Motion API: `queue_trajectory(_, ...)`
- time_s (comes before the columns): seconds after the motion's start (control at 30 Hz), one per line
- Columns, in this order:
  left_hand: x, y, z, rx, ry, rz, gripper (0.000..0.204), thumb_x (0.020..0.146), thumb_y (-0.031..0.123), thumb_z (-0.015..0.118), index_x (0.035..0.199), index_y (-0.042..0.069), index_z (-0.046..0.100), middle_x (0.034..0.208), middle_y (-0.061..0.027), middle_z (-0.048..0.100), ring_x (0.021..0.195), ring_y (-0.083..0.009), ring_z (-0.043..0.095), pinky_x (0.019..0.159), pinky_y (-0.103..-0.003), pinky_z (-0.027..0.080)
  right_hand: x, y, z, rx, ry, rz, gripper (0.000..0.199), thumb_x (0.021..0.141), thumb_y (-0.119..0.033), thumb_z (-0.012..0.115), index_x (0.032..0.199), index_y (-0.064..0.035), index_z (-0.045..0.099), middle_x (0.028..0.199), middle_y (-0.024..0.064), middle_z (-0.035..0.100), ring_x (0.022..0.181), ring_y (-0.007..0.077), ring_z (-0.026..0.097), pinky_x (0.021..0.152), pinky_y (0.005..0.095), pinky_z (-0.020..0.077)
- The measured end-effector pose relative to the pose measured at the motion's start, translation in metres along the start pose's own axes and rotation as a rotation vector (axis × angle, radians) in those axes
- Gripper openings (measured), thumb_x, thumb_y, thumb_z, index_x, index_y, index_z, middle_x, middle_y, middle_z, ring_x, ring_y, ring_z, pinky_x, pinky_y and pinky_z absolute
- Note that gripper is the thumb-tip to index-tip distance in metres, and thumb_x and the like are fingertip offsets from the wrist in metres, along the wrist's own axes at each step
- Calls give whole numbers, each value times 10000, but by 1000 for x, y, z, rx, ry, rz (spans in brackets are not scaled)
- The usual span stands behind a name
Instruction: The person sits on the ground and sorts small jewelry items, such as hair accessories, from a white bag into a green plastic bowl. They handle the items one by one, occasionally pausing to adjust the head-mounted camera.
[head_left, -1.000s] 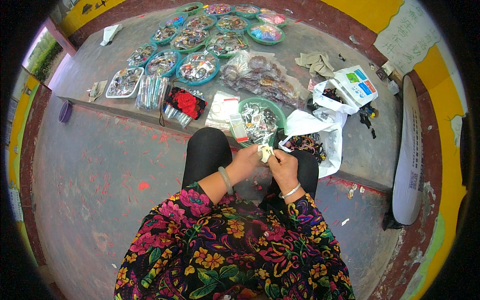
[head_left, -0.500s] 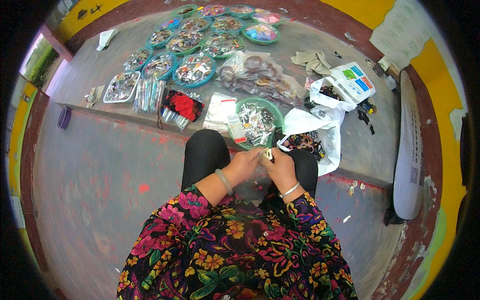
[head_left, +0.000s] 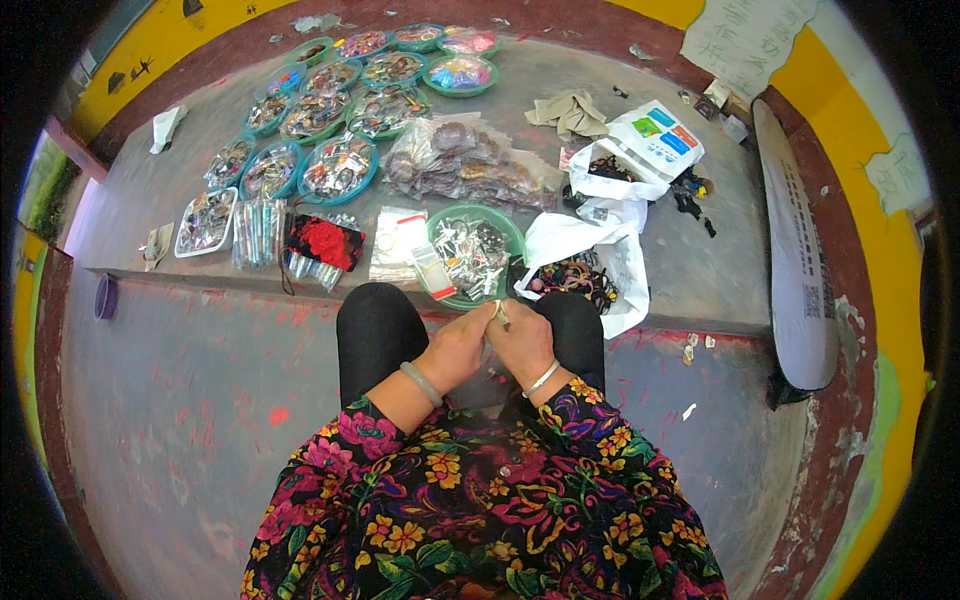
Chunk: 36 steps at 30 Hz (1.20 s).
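Observation:
My left hand (head_left: 459,346) and my right hand (head_left: 524,345) meet over my knees, fingers closed. Between them a small cream-coloured piece (head_left: 501,313) pokes out by the fingertips; it is too small to name, and most of it is hidden. Just beyond the hands, on the ledge, sits a green basket (head_left: 518,235) of small bagged items. A flat clear packet with a red edge (head_left: 434,272) leans on its left rim. Right of the basket lies an open white plastic bag (head_left: 628,293) with dark and coloured cords or bands inside.
Several baskets of small goods (head_left: 340,168) stand across the raised ledge. Nearer are a white tray (head_left: 208,222), a black pouch with a red flower (head_left: 325,243) and clear bags of brown items (head_left: 470,165). A long board (head_left: 800,260) leans at the right wall.
My head view has shifted, so the ledge and its goods sit further left. My hands have drawn closer together, and less of the cream piece shows.

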<state>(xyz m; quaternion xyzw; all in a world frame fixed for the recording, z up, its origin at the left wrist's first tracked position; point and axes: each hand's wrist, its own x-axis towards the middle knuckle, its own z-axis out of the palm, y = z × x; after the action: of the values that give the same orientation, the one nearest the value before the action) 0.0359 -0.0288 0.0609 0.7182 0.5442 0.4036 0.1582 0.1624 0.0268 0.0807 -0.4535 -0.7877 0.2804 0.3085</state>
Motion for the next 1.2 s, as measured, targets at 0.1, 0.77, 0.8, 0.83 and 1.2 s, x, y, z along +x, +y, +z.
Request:
queue_trajectory(0.1, 0, 1, 2, 17, 44, 24, 466, 756, -54, 487, 1215, -5, 422, 1018, -210, 573, 880, -344, 586, 768, -366, 472, 0, -2, -2, 6, 28, -5, 157, 733, -178, 556, 716, -23, 537, 681, 190, 554, 630, 376, 550, 538, 438, 435)
queue_trajectory(0.77, 13, 0, -20, -1367, 158, -825, 229, 858, 46, 496, 1081, 16, 536, 864, -55, 617, 595, -90, 581, 503, -210, 489, 5, 4, -5, 253, -57, 49, 154, 702, -146, 610, 705, 5, 583, 571, 163, 524, 482, 236, 536, 469, 333, 412)
queue_trajectory(0.8, 9, -8, -15, -1295, 136, -809, 227, 859, 51, 501, 1081, 17, 537, 866, -60, 618, 585, -93, 580, 499, -212, 488, 4, 7, -3, 234, -59, 17, 151, 704, -142, 609, 708, 6, 580, 577, 163, 524, 483, 234, 533, 468, 334, 410)
queue_trajectory(0.83, 6, -13, -12, -1222, 114, -794, 227, 859, 57, 506, 1080, 18, 538, 868, -64, 620, 574, -96, 580, 496, -213, 487, 3, 8, -2, 214, -61, -16, 147, 706, -138, 607, 712, 6, 578, 583, 162, 523, 485, 233, 529, 468, 334, 408)
queue_trajectory(1.2, 1, -6, 0, -1837, 453, -958, 189, 885, 78, 481, 1037, -30, 507, 956, -114, 586, 775, -162, 579, 677, -235, 499, 0, -6, -7, 328, 64, -168, 109, 732, -68, 601, 807, 12, 607, 689, 143, 576, 617, 245, 589, 550, 297, 457)
